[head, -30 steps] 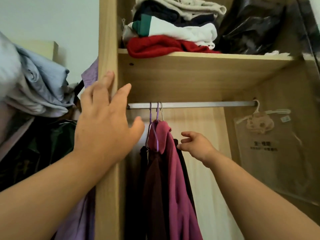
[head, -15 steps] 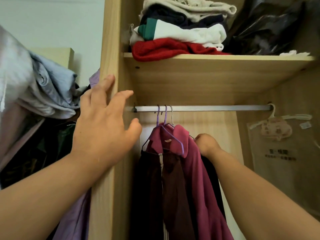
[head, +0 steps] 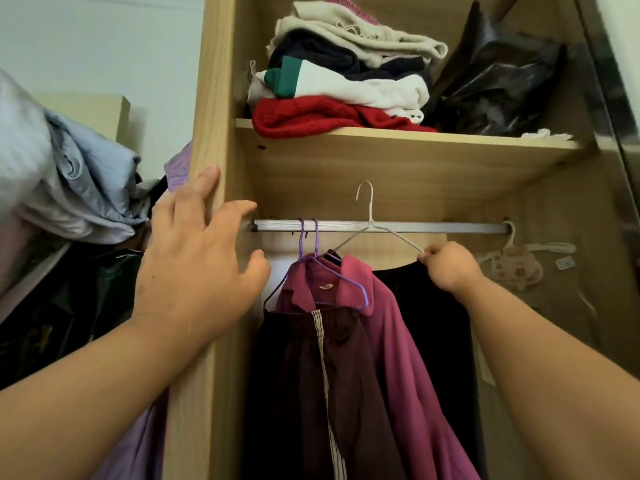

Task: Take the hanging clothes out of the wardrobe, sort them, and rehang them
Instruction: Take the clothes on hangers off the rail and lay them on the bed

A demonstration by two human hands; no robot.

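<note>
While the left hand (head: pixel 194 271) rests open, fingers spread, against the wardrobe side panel (head: pixel 211 98), the right hand (head: pixel 446 268) pinches the right shoulder of a white wire hanger (head: pixel 370 223). Hanger hook stands above the rail (head: pixel 433 227), clear of it; a black garment (head: pixel 433 323) hangs from it below the hand. Left of these: magenta jacket (head: pixel 391 341) and maroon trousers (head: pixel 294 375) on purple hangers (head: pixel 308 237), hooked on the rail.

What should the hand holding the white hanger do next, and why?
Probably draw the white hanger out toward the person. Its hook is already above the rail, off it, with the black garment hanging below. The right hand pinches its right end; the left hand rests open on the wardrobe side panel.
</note>
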